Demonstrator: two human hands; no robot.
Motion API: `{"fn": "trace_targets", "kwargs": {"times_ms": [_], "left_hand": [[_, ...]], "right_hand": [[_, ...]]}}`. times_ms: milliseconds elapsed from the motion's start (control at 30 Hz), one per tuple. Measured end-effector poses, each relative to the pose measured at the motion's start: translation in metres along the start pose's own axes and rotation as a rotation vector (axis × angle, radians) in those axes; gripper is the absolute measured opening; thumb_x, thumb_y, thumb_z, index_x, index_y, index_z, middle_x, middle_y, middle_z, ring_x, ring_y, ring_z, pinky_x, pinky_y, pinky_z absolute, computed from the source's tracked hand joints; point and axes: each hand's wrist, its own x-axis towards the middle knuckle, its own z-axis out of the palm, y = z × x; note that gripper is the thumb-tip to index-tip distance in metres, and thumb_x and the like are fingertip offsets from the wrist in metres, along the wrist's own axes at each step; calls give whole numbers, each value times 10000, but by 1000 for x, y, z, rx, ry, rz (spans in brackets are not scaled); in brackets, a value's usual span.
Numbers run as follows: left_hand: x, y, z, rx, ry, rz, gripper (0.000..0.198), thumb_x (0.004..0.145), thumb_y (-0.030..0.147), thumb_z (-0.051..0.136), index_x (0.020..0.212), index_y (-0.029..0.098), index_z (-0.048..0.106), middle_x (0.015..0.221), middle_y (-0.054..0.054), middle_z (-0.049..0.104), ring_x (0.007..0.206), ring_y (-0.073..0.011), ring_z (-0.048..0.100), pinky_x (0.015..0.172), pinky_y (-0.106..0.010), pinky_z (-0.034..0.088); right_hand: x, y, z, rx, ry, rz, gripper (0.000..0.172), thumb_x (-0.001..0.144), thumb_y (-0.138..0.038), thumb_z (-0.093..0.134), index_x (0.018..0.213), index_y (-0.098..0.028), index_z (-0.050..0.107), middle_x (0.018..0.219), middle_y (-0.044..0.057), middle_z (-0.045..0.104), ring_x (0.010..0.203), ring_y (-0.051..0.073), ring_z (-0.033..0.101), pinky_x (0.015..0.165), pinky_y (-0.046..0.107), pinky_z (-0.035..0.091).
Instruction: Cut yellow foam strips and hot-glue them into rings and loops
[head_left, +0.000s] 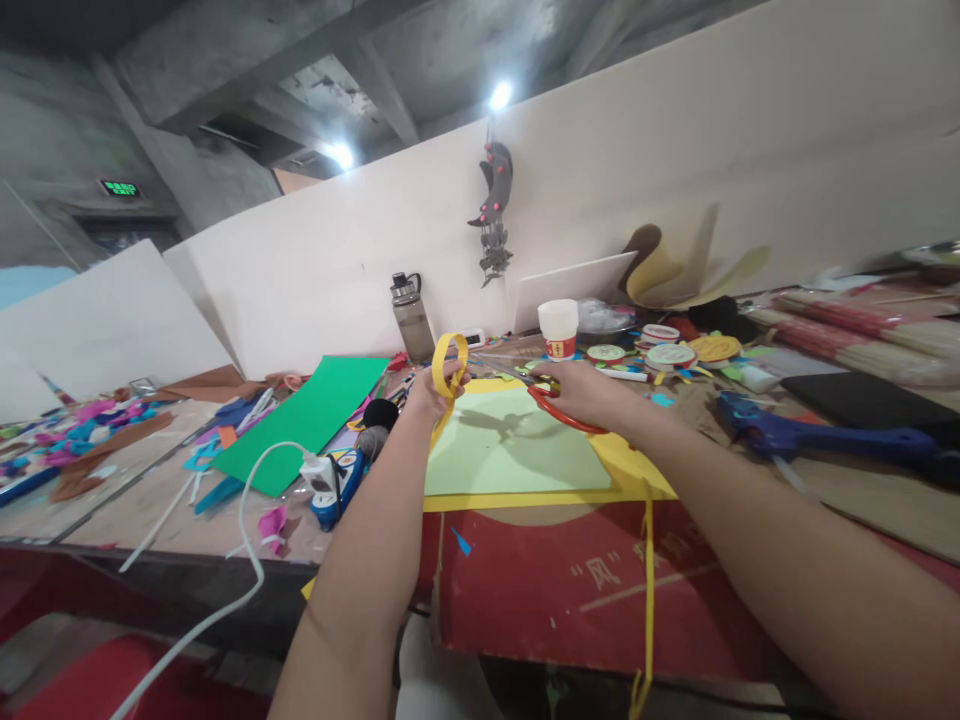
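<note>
My left hand (433, 395) pinches a looped yellow strip (452, 362), its ring standing up above the fingers. Held in my right hand (571, 388) is a pair of scissors (564, 412) with orange-red handles, its blades pointing left toward the strip. Whether the blades touch the strip, I cannot tell. Beneath both hands lies a pale green sheet (517, 460) on a larger yellow sheet (637, 478). Shadows of the hands fall on the pale sheet.
A red cardboard box (540, 590) carries the sheets. Leftward are a green sheet (315, 415), a power strip (337, 485) with a white cable and a bottle (412, 318). A paper cup (559, 330) stands behind; a blue glue gun (810, 435) lies right. A white partition rises behind.
</note>
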Motion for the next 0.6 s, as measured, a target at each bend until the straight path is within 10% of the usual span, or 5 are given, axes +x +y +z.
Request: {"fn": "trace_targets", "kwargs": {"times_ms": [600], "left_hand": [[0, -8, 13, 171, 5, -12, 45, 673, 115, 609, 711, 95, 593, 634, -74, 633, 533, -119, 586, 411, -187, 376]], "right_hand": [[5, 5, 17, 30, -66, -31, 339, 815, -384, 468, 1036, -223, 668, 869, 59, 701, 715, 164, 610, 560, 205, 368]]}}
